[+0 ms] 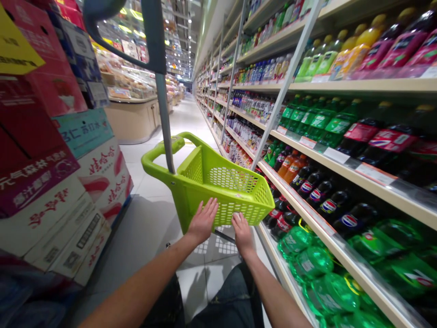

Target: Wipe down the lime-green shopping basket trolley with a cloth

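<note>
A lime-green shopping basket trolley (235,191) with perforated sides stands tilted before me, close to the shelves. A grey metal pole with a dark handle (155,41) rises from its left end. My left hand (204,219) is at the near side wall of the basket, palm toward it, fingers stretched out. My right hand (242,232) is just to the right, at the lower part of the same wall, its fingers slightly bent and partly apart. Nothing shows in either hand. Whether each hand presses on the plastic or hovers close, I cannot tell.
Drink shelves (341,157) run along the right, holding green, cola and orange bottles. Large green bottles (327,291) lie low near my right arm. Stacked drink cartons (102,177) stand on the left. A white-tiled aisle (182,116) leads past a food counter (131,120).
</note>
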`<state>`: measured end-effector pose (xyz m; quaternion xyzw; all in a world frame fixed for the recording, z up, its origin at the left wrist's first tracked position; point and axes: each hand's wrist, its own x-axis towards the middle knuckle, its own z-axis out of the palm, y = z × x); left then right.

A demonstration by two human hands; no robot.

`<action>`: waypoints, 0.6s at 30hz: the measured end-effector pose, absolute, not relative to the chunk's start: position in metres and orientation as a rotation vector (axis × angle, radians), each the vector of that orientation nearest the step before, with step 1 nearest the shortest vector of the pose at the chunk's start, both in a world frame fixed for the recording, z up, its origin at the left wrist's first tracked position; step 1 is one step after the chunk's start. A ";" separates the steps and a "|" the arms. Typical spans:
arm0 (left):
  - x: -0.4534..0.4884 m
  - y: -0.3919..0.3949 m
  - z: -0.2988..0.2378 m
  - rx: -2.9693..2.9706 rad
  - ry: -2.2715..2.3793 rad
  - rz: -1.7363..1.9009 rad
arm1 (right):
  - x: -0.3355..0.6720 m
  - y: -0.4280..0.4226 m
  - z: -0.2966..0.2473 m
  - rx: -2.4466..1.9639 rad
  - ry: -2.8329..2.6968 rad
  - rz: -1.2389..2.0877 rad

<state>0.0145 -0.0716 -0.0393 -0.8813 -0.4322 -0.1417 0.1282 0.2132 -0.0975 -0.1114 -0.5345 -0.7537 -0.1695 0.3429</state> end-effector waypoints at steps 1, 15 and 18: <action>0.010 -0.072 -0.041 -2.558 -1.267 -0.407 | 0.210 -0.102 -0.118 -1.391 -1.979 -0.428; -0.016 -0.077 -0.046 -2.452 -1.268 -0.465 | 0.174 -0.093 -0.108 -1.236 -2.068 -0.454; -0.026 -0.076 -0.046 -2.429 -1.287 -0.482 | 0.162 -0.088 -0.085 -1.220 -2.018 -0.472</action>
